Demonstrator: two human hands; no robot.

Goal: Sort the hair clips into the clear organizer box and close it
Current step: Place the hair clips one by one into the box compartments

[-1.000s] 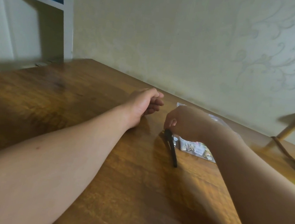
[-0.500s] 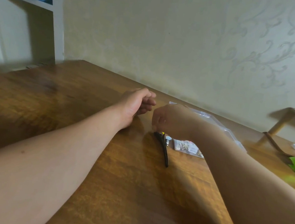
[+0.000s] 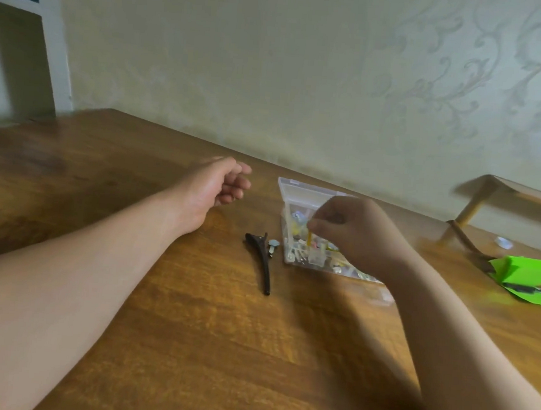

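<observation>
The clear organizer box (image 3: 299, 192) lies open on the wooden table (image 3: 186, 328), with several small colourful clips in its compartments. My right hand (image 3: 355, 232) hovers over the box, pinching a thin yellow hair clip (image 3: 309, 239) that hangs down into it. A long dark brown clip (image 3: 262, 263) lies on the table just left of the box, and a small pale clip (image 3: 272, 246) rests beside it. My left hand (image 3: 218, 187) lies on the table to the left, fingers loosely curled, holding nothing.
Bright green paper (image 3: 527, 279) with a dark pen on it lies at the right. A small wooden stand (image 3: 478, 203) sits behind it against the patterned wall. A white shelf unit (image 3: 50, 54) stands at the far left.
My right hand has lifted from the dark clip's end and moved right over the box, now holding a yellow clip. The dark clip stays on the table. The left hand has kept still.
</observation>
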